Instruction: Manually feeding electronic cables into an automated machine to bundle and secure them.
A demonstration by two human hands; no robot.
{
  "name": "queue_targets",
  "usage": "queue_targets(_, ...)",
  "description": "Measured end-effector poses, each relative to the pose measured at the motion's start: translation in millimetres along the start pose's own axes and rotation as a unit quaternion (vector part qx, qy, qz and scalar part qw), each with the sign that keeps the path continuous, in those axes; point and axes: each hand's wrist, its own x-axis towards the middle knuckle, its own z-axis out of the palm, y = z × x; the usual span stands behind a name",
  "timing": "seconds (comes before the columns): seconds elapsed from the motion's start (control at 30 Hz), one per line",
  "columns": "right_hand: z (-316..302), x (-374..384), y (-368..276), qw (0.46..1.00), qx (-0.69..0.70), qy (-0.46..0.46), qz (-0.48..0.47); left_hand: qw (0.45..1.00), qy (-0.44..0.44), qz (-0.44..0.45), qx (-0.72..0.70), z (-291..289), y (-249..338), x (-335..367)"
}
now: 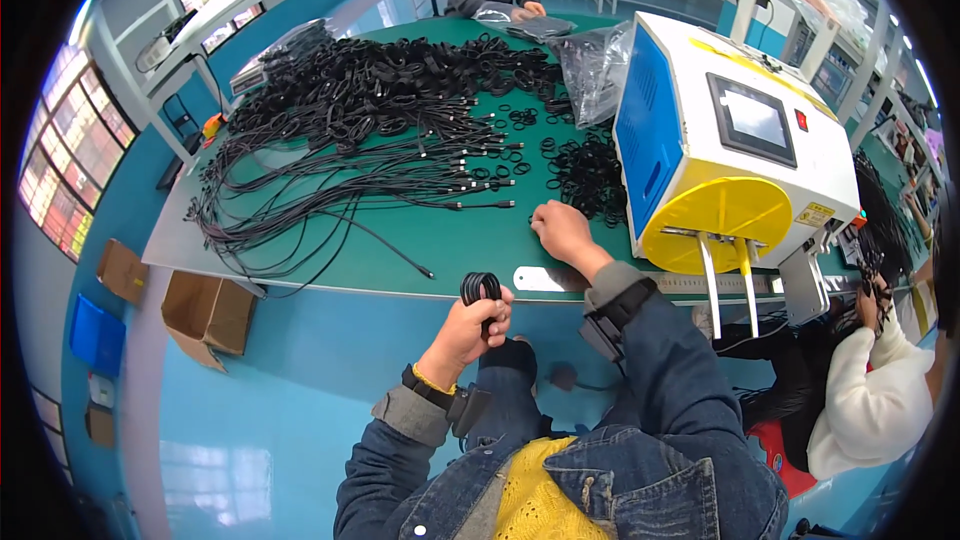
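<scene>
A coiled black cable is gripped in my left hand, in front of the table's near edge, with the loops standing up above the fist. My right hand is over the green table top, its fingers pinched together. A dark bit shows at its fingertips, too small to name. Just beyond that hand lies a pile of small black rings, with more rings scattered to its left. Straight black cables with metal plugs lie in a bundle on the left of the table. Behind them is a large heap of coiled black cables.
A white and blue machine with a yellow disc and two prongs stands at the right. Along the near edge lies a steel ruler. Clear plastic bags lie behind. One person sits across the table; another works at far right. Cardboard box stands below left.
</scene>
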Motion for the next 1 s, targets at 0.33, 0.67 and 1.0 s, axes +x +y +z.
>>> queue_targets(0.33, -113.0, -102.0, -49.3, 0.632, 0.678, -0.195, 0.320, 0.976, -0.034, 0.086, 0.195, 45.2, -29.8, 12.1)
queue_targets(0.67, -143.7, -191.9, -31.3, 0.523, 0.799, -0.124, 0.268, 0.951, -0.129, -0.016, 0.279, 79.2, -57.7, 24.5)
queue_targets(1.0, -187.5, -162.7, -13.4, 0.799, 0.511, -0.177, 0.262, 0.864, -0.177, 0.093, 0.463, 87.9, -67.7, 24.1)
